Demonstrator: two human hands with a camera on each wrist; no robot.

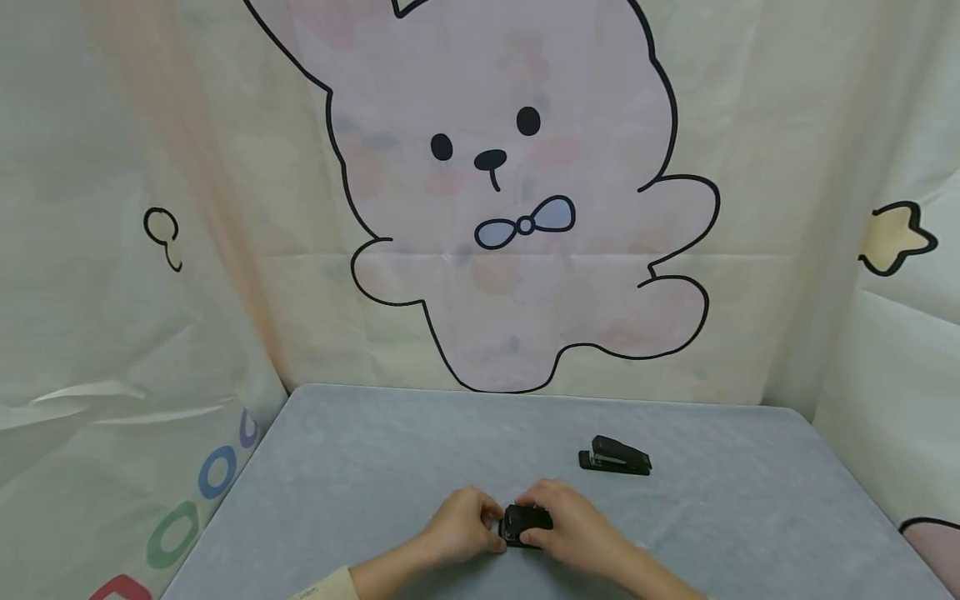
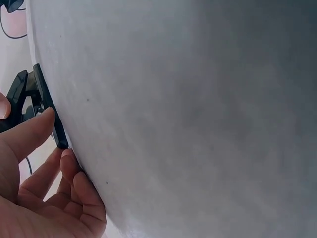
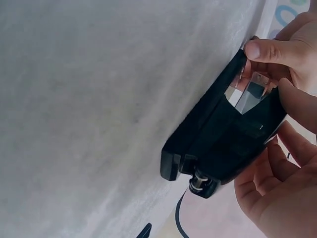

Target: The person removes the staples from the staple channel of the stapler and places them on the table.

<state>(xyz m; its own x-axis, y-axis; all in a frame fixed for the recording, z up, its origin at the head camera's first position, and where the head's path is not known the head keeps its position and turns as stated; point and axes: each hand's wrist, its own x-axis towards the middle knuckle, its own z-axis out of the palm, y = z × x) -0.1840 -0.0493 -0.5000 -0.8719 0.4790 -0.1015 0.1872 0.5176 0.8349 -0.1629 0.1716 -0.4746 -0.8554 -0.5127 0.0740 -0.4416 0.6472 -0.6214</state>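
Note:
A black stapler (image 1: 517, 525) is held between both hands near the front of the table. My right hand (image 1: 573, 527) grips its top arm, thumb on one side and fingers on the other, as the right wrist view shows. The thumb and fingers of my left hand (image 1: 461, 527) pinch the front end of its base (image 2: 48, 99). Between the top arm and the base (image 3: 205, 114) is a gap, with the metal staple channel (image 3: 251, 96) showing inside. A second black stapler (image 1: 615, 457) lies farther back, to the right of the hands.
A blue-grey cloth covers the table (image 1: 390, 450). Behind it hangs a pale curtain (image 1: 750, 317) with a large bear drawing. More printed sheeting (image 1: 90, 333) closes in the left side, and another sheet (image 1: 900, 375) the right.

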